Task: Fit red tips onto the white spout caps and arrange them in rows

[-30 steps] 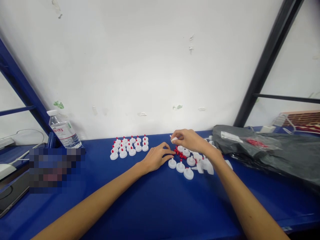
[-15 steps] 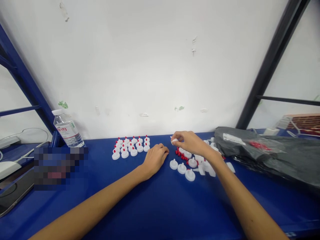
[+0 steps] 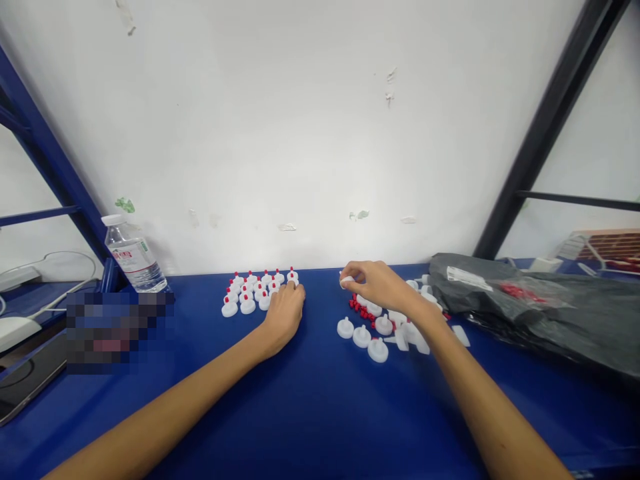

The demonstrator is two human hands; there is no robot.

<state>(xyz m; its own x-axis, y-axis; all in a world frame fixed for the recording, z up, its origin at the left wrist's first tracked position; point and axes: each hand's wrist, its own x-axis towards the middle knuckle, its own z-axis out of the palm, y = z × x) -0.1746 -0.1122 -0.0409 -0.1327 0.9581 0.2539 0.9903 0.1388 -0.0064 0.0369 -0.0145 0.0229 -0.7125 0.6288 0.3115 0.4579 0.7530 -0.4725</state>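
Observation:
My right hand [image 3: 373, 283] pinches a white nozzle cap [image 3: 346, 281] between thumb and fingertips, above the table. Below and beside it lie small red tips [image 3: 361, 308] in a loose pile, and white nozzle caps without red tips [image 3: 361, 336]. My left hand [image 3: 286, 310] lies loosely bent, palm down, at the right edge of rows of white caps with red tips [image 3: 247, 305]. Its fingers are apart and reach over the nearest caps, hiding some. Whether the fingertips touch them cannot be seen.
Flat white pieces [image 3: 410, 337] lie among the parts on the right. Beyond them is a dark grey plastic bag [image 3: 505, 300] with a white label. A water bottle [image 3: 134, 257] stands at the left. Behind the blue table [image 3: 300, 407] rises a white wall.
My left hand has moved left, from bare table onto the right edge of the capped rows. My right hand stays nearly in place with the white cap in its fingers.

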